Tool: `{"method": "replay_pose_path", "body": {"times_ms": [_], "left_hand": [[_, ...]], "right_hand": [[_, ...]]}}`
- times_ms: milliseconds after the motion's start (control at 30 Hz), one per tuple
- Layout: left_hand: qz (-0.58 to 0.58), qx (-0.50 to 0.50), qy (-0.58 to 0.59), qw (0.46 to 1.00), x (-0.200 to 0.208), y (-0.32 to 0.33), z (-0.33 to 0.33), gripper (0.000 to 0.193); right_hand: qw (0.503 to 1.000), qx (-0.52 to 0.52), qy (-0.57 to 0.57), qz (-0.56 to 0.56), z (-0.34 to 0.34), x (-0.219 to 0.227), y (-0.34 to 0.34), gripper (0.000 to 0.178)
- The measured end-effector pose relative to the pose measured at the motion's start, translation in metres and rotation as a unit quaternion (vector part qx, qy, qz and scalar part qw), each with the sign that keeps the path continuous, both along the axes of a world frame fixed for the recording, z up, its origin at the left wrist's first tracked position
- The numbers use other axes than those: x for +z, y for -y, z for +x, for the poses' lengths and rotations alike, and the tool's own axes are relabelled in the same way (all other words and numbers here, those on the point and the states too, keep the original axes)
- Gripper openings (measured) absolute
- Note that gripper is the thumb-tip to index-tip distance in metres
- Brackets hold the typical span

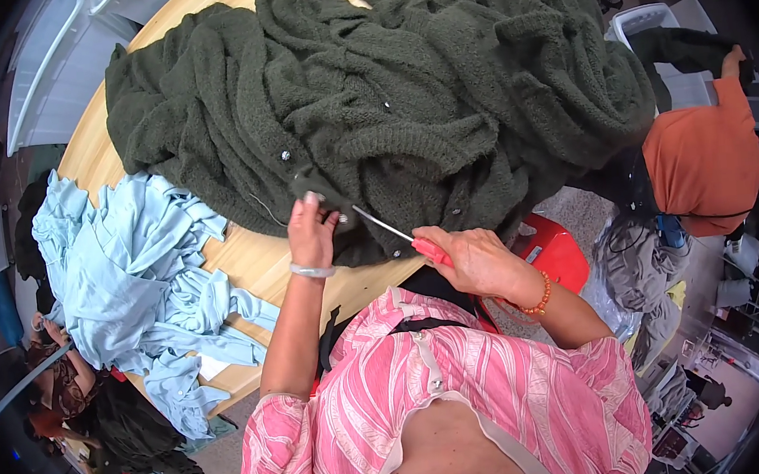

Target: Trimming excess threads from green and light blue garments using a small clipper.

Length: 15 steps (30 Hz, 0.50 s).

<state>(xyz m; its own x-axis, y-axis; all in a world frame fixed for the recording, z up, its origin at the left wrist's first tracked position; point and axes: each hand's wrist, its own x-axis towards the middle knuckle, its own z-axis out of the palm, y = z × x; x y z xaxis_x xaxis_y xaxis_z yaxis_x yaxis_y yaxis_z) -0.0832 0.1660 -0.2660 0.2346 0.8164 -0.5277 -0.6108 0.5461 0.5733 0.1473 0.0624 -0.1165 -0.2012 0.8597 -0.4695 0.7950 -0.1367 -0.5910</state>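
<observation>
A heap of dark green knit cardigans [366,85] with shiny round buttons lies across the wooden table in front of me. My left hand [311,234] is at the near edge of the knit, its thumb and fingers closed on the fabric beside a button [343,218]. In my right hand [481,260] is a red-handled tool [386,227] with a slim metal shaft. The shaft points up and left, its tip against the knit close to my left fingers. A loose pale thread [266,207] trails on the knit left of my hand.
Light blue garments [129,268] are piled on the table [250,253] at the left. A red stool [554,253] stands beside me at the right. A person in orange [703,168] handles dark cloth by a white chair [645,24]. Another person [65,377] is at the far left.
</observation>
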Motion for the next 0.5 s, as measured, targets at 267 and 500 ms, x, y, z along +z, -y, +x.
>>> {"method": "replay_pose_path", "body": {"times_ms": [267,500], "left_hand": [[0.297,-0.237,-0.542,0.75,-0.029,0.041,0.004,0.048],[0.362,-0.236,-0.631,0.644,-0.037,0.034,0.002,0.035]], "right_hand": [[1.0,-0.014,0.011,0.022,0.008,-0.007,0.003,0.046],[1.0,0.012,0.026,-0.008,0.004,-0.011,0.007,0.045]]}}
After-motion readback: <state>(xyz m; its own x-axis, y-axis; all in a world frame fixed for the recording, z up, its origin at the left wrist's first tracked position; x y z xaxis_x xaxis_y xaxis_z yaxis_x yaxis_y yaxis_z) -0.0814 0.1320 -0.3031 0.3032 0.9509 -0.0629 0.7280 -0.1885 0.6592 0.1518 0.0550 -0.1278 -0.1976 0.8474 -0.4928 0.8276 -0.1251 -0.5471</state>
